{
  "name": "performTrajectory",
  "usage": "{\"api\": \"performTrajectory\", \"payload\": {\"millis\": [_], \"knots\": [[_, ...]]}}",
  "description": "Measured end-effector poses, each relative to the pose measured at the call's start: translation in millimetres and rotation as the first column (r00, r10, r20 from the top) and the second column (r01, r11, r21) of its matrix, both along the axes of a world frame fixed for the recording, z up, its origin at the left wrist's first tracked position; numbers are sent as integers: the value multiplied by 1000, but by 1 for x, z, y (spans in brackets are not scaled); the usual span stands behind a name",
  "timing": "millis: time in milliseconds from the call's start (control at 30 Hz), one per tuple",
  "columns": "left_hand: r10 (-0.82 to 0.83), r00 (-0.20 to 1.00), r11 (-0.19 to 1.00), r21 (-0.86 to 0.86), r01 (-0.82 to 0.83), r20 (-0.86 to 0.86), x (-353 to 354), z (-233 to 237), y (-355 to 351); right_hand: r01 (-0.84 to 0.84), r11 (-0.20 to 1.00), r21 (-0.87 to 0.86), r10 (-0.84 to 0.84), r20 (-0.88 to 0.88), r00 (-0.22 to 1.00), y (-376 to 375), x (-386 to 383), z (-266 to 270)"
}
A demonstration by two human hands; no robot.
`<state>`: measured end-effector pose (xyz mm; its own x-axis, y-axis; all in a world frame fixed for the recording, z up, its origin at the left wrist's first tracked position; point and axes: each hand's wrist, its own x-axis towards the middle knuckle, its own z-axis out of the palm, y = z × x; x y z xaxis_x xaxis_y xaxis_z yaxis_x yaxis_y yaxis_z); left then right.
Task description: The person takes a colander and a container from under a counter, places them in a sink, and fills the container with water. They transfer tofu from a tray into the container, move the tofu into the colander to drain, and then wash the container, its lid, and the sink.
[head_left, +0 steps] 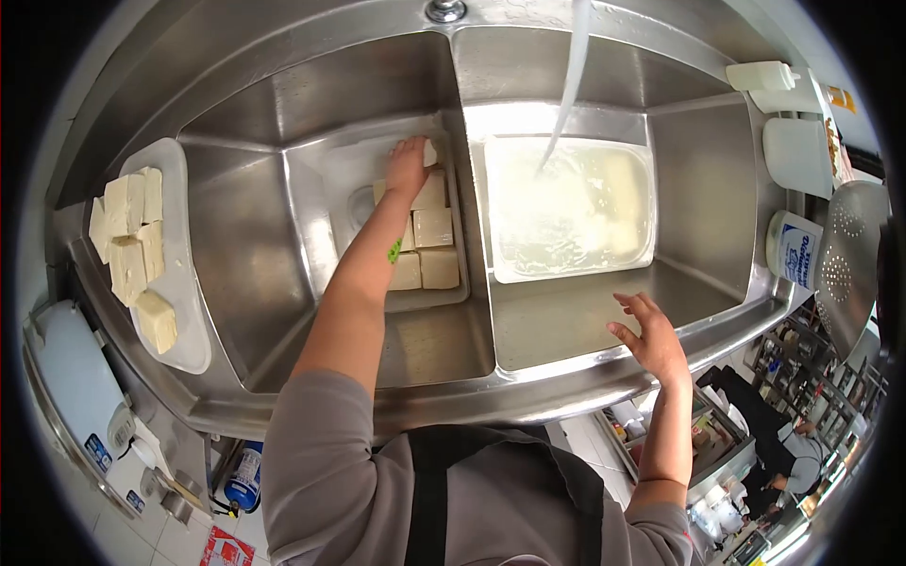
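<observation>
In the left sink basin, my left hand (pixel 408 168) has its fingers closed around a white block (pixel 430 153) at the far end of a clear plastic tub (pixel 460 297). More pale square blocks (pixel 433 227), like tofu or fresh cheese, lie side by side in that tub, partly hidden by my forearm. My right hand (pixel 651 340) hovers over the near side of the right basin, holding nothing, its fingers apart. Beyond it, a stream of water (pixel 569 90) pours into a white tub (pixel 571 276) full of cloudy water, with pale shapes showing faintly under the surface.
A white tray (pixel 193 321) with several stacked white blocks (pixel 132 212) rests on the left sink edge. A metal divider (pixel 477 255) separates the basins. Along the right edge stand a labelled white tub (pixel 793 247) and a perforated metal strainer (pixel 849 269). Another person (pixel 802 457) is at lower right.
</observation>
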<state>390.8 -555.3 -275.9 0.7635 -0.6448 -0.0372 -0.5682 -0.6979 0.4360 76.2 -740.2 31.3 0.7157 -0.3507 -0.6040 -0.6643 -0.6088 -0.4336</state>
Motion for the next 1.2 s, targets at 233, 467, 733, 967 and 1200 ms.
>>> {"api": "performTrajectory", "payload": {"millis": [233, 467, 733, 967, 1200], "knots": [[299, 580, 677, -260, -689, -758, 4, -17, 24, 84, 996, 7, -84, -32, 996, -8, -28, -6], [-164, 89, 301, -136, -944, -982, -14, -49, 28, 112, 992, 49, -108, -76, 991, -8, -36, -11], [-344, -47, -232, 133, -964, -938, -28, -66, -5, 72, 997, 13, -71, -57, 996, -12, -29, -12], [-38, -14, -164, 20, -986, -999, -26, -32, 5, 50, 999, 1, -50, -51, 997, -17, -30, -10], [-5, 483, 493, -422, -761, -876, -4, -25, 20, 58, 998, 19, -57, -36, 998, -16, -24, -16]]}}
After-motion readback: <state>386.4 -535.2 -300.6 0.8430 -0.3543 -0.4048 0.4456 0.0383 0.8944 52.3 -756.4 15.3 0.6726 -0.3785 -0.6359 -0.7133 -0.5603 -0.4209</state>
